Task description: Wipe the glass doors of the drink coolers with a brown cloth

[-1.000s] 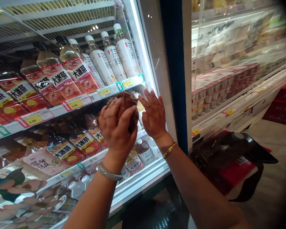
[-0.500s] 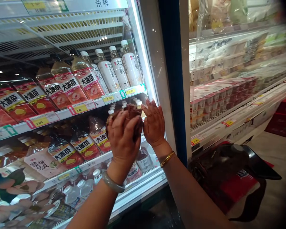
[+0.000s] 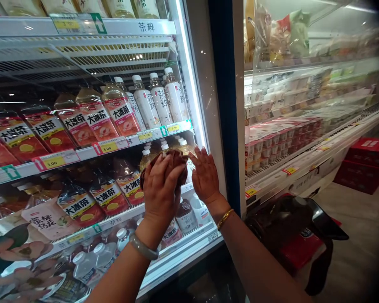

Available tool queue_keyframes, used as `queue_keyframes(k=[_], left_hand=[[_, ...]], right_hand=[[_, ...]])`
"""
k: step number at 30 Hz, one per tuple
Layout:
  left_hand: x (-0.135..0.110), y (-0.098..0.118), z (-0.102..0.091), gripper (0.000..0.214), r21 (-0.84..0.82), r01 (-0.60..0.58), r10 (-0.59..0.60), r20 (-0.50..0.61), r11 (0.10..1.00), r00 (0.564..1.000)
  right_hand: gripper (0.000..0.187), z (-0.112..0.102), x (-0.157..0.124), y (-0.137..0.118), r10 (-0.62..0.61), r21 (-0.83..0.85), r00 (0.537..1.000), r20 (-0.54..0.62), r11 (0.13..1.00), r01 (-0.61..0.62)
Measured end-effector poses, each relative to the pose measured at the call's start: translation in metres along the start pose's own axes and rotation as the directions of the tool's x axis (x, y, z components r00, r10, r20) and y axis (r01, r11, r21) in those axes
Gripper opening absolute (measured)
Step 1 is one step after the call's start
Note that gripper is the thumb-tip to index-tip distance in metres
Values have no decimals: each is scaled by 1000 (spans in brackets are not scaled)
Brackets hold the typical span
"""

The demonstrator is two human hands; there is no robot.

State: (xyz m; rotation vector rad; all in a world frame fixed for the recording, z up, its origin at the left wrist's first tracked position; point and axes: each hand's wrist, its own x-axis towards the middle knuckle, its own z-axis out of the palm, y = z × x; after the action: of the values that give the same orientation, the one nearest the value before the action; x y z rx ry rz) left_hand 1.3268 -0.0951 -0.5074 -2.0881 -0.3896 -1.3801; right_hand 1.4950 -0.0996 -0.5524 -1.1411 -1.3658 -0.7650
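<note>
In front of a drinks fridge, my left hand (image 3: 161,185) is closed around a crumpled dark brown cloth (image 3: 180,159), which bunches out above and beside the fingers. My right hand (image 3: 206,174) lies open just to its right, fingers stretched upward, against or very near the glass door (image 3: 205,101) of the fridge; actual contact is hard to tell. Behind the glass, white-labelled tea bottles (image 3: 175,99) stand on a shelf above my hands. Bottles with red and yellow labels (image 3: 102,191) fill the shelf to the left of my left hand.
A dark blue post (image 3: 225,105) separates this fridge from an open chiller at right, where packed yogurt cups (image 3: 278,139) sit on a shelf. Low at right is a dark object with a black curved part (image 3: 330,219). Red boxes (image 3: 363,164) are stacked on the floor behind it.
The view has tilted up a little, so the upper shelf's bottles now show. Both hands have kept nearly the same place, the left still gripping the cloth, the right still open.
</note>
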Motion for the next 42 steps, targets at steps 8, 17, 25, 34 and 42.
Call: queue_keyframes(k=[8,17,25,34,42], left_hand=[[-45,31,25,51,-78,-11,14,42,997,999],[-28,22,11,61,-146,77,-71,42,986,997],[-55,49,41,66,-105,48,-46,16,993,999],[-39,11,4,68,-35,1,0,43,999,999],[-72,23,9,60,-37,-34,39,145,999,989]], right_hand=[[52,-11,-16,-2,116,126,993,9,985,-116],[50,3,-24,-6,171,166,983,-70,973,-158],[55,-1,-30,-2,166,197,983,-71,969,-150],[54,2,-42,-7,192,83,981,-8,978,-190],[54,8,-42,-10,255,101,967,-7,962,-253]])
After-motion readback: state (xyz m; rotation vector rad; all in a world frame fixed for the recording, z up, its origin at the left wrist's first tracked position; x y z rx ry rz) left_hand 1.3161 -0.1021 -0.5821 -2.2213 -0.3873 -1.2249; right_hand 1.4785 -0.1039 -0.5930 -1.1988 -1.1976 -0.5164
